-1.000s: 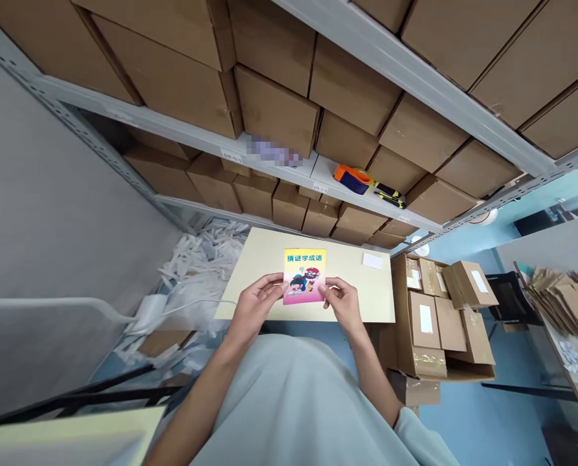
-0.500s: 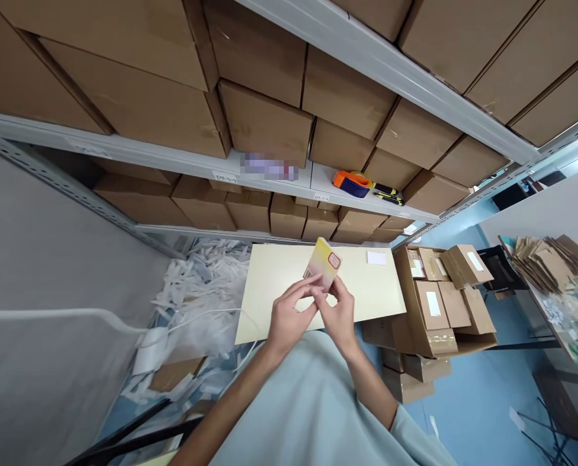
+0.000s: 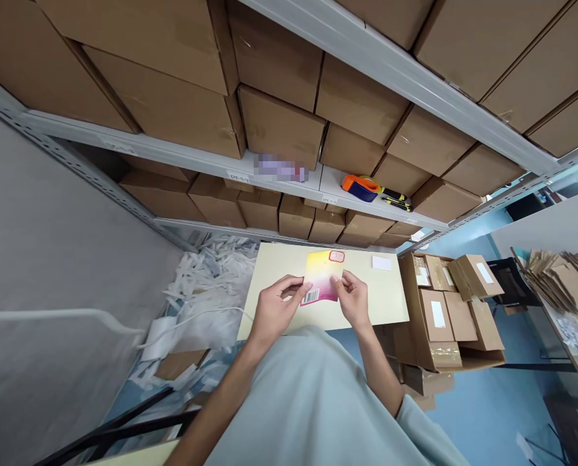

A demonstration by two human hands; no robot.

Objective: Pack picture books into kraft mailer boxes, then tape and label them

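Observation:
Between my two hands is a thin yellow-to-pink printed card [image 3: 323, 274], bent slightly, with a barcode at its lower left and a red-edged sticker at its upper right. My left hand [image 3: 277, 305] pinches the card's left edge between thumb and fingers. On the opposite edge, my right hand [image 3: 351, 298] grips it with the thumb on the front face. The card is held above a cream tabletop [image 3: 269, 285]. A small white paper [image 3: 381, 263] lies on that tabletop to the right. Whether the card is a single sheet or a flat packet, I cannot tell.
A large open carton [image 3: 410, 310] of smaller boxes stands right of the table. Metal shelving [image 3: 172, 155] with brown boxes rises behind, holding an orange-and-blue tape dispenser [image 3: 360, 188] and yellow-black cutters [image 3: 396, 202]. White paper scraps [image 3: 206, 278] heap at left, crossed by a white cable [image 3: 60, 315].
My hands have moved apart, each now on one side of the card. The card has turned from a tilted, narrow view to face me more fully. The camera view has shifted slightly.

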